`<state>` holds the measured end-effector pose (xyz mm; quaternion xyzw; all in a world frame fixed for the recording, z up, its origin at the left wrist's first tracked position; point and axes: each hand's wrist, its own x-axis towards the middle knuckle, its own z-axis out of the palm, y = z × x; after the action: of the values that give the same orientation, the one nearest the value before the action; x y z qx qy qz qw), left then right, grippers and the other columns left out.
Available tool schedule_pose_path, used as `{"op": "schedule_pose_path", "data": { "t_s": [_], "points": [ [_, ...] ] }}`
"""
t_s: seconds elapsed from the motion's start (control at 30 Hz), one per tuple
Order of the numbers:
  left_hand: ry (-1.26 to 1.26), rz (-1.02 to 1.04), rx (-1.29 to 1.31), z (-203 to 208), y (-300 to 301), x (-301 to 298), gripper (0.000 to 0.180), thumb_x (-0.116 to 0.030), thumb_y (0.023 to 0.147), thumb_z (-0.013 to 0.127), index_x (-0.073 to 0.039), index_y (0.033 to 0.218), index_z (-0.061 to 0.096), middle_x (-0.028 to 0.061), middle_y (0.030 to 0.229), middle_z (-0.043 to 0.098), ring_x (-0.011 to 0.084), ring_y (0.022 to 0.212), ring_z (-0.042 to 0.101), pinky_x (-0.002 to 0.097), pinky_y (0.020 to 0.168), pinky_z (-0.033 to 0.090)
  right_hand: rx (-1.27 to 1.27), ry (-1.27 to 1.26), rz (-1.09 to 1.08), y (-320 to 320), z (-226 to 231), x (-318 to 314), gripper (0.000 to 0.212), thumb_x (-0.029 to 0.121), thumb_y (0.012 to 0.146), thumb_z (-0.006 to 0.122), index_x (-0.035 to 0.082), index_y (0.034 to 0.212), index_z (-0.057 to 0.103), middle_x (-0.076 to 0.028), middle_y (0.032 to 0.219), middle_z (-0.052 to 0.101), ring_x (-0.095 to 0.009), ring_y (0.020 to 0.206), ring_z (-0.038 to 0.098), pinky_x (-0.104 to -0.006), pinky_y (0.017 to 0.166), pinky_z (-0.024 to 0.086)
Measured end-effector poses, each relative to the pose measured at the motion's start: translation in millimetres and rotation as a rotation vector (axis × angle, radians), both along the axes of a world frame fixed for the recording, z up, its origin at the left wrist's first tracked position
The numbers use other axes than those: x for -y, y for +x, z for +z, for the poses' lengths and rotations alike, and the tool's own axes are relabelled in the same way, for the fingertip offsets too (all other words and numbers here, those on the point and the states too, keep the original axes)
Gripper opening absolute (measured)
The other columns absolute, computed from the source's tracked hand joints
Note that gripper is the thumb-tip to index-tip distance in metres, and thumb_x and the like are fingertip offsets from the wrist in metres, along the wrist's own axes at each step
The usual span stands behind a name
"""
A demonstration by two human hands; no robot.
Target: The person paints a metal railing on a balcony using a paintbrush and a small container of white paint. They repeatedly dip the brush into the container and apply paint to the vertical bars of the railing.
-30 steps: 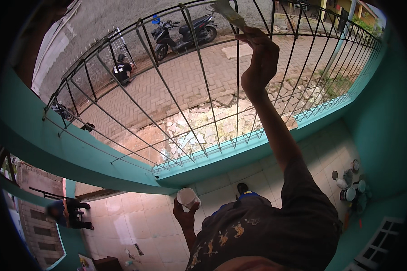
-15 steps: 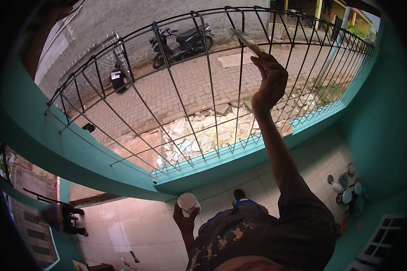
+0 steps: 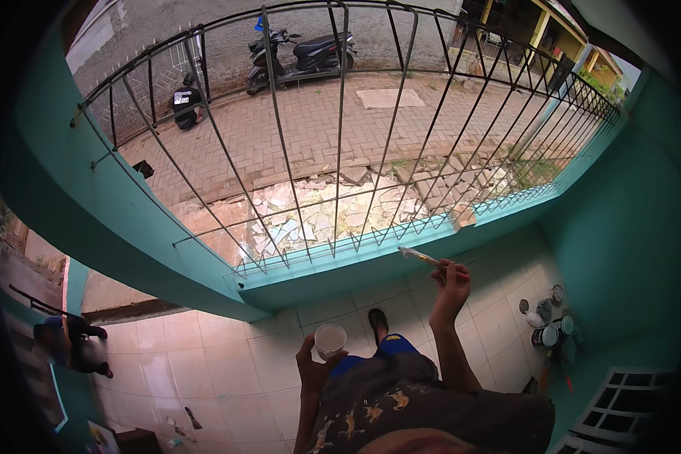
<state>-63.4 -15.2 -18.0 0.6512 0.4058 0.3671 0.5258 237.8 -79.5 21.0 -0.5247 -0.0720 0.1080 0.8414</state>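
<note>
My left hand [image 3: 315, 370] is wrapped round a small whitish cup [image 3: 331, 341], held upright in front of my body; what is inside is hard to make out. In my right hand [image 3: 452, 287] is a thin paintbrush [image 3: 423, 257], its handle pinched between fingers and thumb. The brush's pale tip points left, close to the teal ledge [image 3: 507, 209] under a dark metal grille [image 3: 282, 129]. Whether the tip touches the ledge I cannot tell.
Paint pots [image 3: 545, 335] and tools stand by the right wall. A scraper-like tool [image 3: 194, 418] lies on the tiled floor [image 3: 227, 363]. One person [image 3: 72, 343] is at the left; another [image 3: 188, 106] crouches outside, near a parked scooter [image 3: 303, 59]. Rubble [image 3: 318, 216] lies beyond the ledge.
My right hand has come down from high on the grille to just inside the ledge, still holding the paintbrush. My left hand keeps the cup at about the same height.
</note>
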Motion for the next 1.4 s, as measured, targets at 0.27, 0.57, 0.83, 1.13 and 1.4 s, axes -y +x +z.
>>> {"op": "schedule_pose_path", "data": {
  "t_s": [0.27, 0.57, 0.83, 1.13, 1.4],
  "points": [
    [0.089, -0.074, -0.158, 7, -8, 2, 0.068, -0.019, 0.061, 0.092, -0.005, 0.119, 0.059, 0.0095, 0.108, 0.068, 0.0235, 0.102, 0.064, 0.0385, 0.093, 0.048, -0.143, 0.059, 0.256, -47, -8, -10, 0.018, 0.021, 0.103, 0.049, 0.003, 0.107, 0.05, -0.014, 0.104, 0.066, -0.017, 0.081, 0.065, -0.032, 0.076, 0.055],
    [-0.041, -0.139, -0.091, 8, 35, 24, 0.072, -0.012, 0.063, 0.09, 0.001, 0.124, 0.055, 0.0149, 0.125, 0.063, 0.0257, 0.117, 0.06, 0.0394, 0.102, 0.046, -0.374, 0.11, 0.24, -16, -44, 15, 0.018, 0.018, 0.103, 0.048, 0.002, 0.11, 0.044, -0.02, 0.111, 0.065, -0.019, 0.083, 0.066, -0.0308, 0.075, 0.055],
    [0.029, -0.128, -0.074, 25, 135, 44, 0.072, -0.021, 0.066, 0.09, -0.007, 0.128, 0.056, 0.0099, 0.125, 0.064, 0.0232, 0.117, 0.06, 0.0388, 0.101, 0.046, -0.424, 0.177, 0.233, 103, -33, 59, 0.016, 0.022, 0.104, 0.046, 0.007, 0.111, 0.048, -0.019, 0.122, 0.06, -0.019, 0.095, 0.062, -0.0328, 0.084, 0.051],
    [0.014, 0.081, -0.042, 24, 239, 75, 0.068, -0.024, 0.065, 0.092, -0.007, 0.123, 0.059, 0.0083, 0.115, 0.067, 0.0217, 0.111, 0.063, 0.037, 0.096, 0.048, -0.298, 0.221, 0.444, 247, -8, 81, 0.019, 0.024, 0.103, 0.049, 0.008, 0.114, 0.051, -0.016, 0.124, 0.06, -0.019, 0.099, 0.062, -0.0329, 0.085, 0.05],
    [0.079, 0.165, -0.102, 26, 267, 105, 0.066, -0.023, 0.067, 0.09, -0.006, 0.122, 0.059, 0.009, 0.113, 0.067, 0.0208, 0.109, 0.064, 0.0364, 0.093, 0.05, -0.302, 0.255, 0.602, 293, -11, 74, 0.023, 0.026, 0.101, 0.051, 0.009, 0.116, 0.056, -0.012, 0.123, 0.061, -0.016, 0.1, 0.061, -0.0296, 0.087, 0.05]
  ]
}}
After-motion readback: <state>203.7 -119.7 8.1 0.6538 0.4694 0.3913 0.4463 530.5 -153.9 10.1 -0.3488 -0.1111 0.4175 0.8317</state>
